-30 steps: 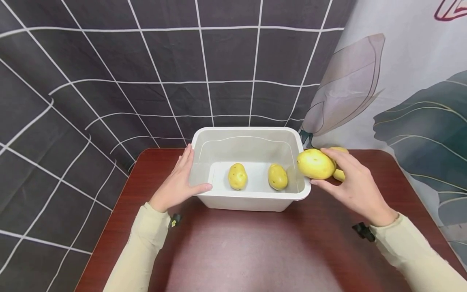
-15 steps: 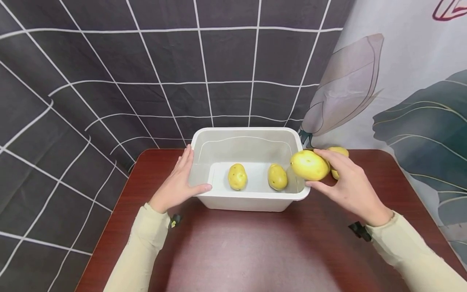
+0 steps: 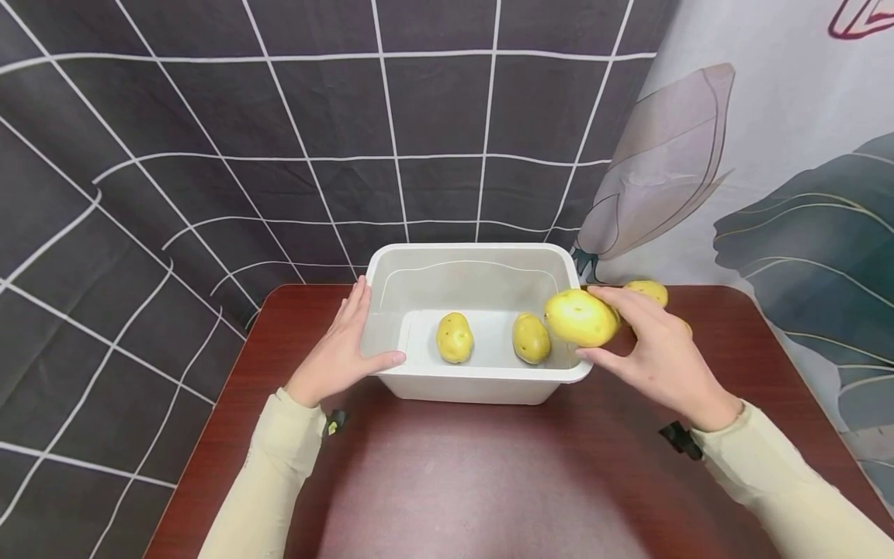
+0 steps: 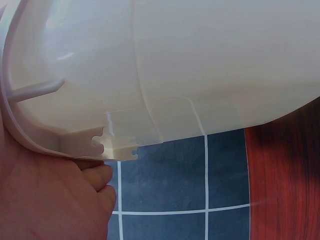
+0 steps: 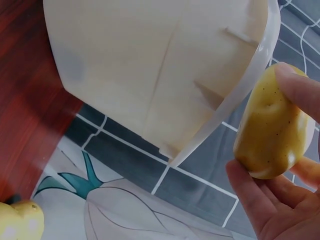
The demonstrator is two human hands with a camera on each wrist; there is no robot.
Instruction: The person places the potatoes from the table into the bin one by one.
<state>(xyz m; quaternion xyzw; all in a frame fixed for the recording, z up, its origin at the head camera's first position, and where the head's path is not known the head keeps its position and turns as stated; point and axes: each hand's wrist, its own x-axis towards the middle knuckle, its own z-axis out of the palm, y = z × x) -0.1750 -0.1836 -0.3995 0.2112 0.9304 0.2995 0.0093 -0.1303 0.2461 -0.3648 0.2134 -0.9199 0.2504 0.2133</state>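
Head view has the right hand [image 3: 660, 353] pinching a yellow potato [image 3: 581, 317] between thumb and fingers, right by the near rim of the white bin [image 3: 457, 373], can't tell if they touch. Left hand [image 3: 338, 345] has straight fingers resting along the opposite rim, thumb spread apart on the front edge. Imo the trick is clearing the rim fully, then lowering the fingertips close to the bin floor before letting go, so it doesn't knock the loose potato [image 3: 531, 338] just ahead of them. I'd also brace with those left fingers, since the smooth reddish table [image 3: 447, 466] under both hands looks kinda slidey. More potatoes [image 3: 647, 292] sit behind the right fingers. Past the fingertips there's dark white-gridded cloth [image 3: 314, 109], with a pale leaf-print curtain [image 3: 782, 93] off beyond the right knuckles
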